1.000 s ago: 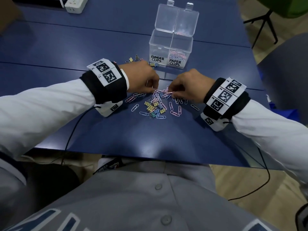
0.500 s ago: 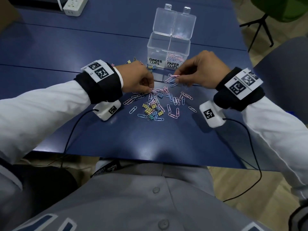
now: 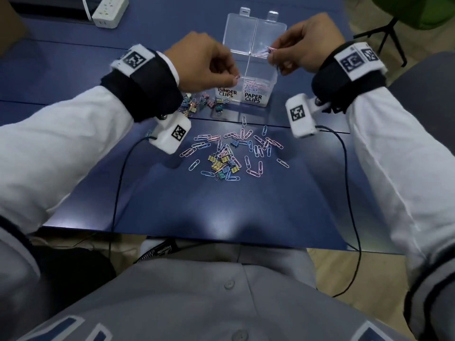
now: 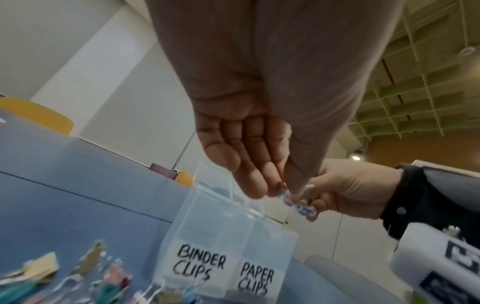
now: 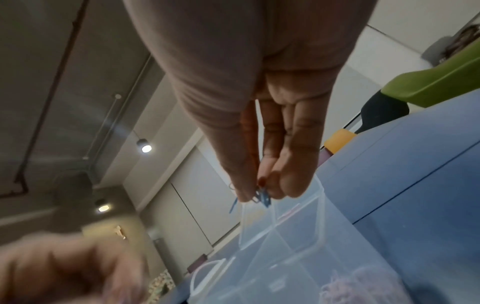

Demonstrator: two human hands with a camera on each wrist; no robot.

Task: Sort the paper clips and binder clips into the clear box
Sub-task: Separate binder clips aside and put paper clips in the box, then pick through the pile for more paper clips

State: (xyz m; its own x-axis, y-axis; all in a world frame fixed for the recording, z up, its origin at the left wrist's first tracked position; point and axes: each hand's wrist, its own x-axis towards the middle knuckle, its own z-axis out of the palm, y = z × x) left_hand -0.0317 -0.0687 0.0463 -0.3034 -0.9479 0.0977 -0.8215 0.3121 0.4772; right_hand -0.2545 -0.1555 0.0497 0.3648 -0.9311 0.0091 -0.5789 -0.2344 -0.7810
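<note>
on the blue worktop (image 3: 172, 217) loose paper clips (image 3: 256, 146) lie near the clear box (image 3: 256, 77), above which the right hand (image 3: 302, 45) and left hand (image 3: 204, 62) each pinch paper clips.

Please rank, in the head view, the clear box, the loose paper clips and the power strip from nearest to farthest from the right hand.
From the right hand:
1. Clear box, directly beneath its fingertips.
2. Loose paper clips, on the table toward the person.
3. Power strip, far left corner.

Blue table (image 3: 246, 217) with clear box (image 3: 256, 77), loose paper clips (image 3: 256, 148), binder clips (image 3: 221, 166), power strip (image 3: 108, 11).
</note>
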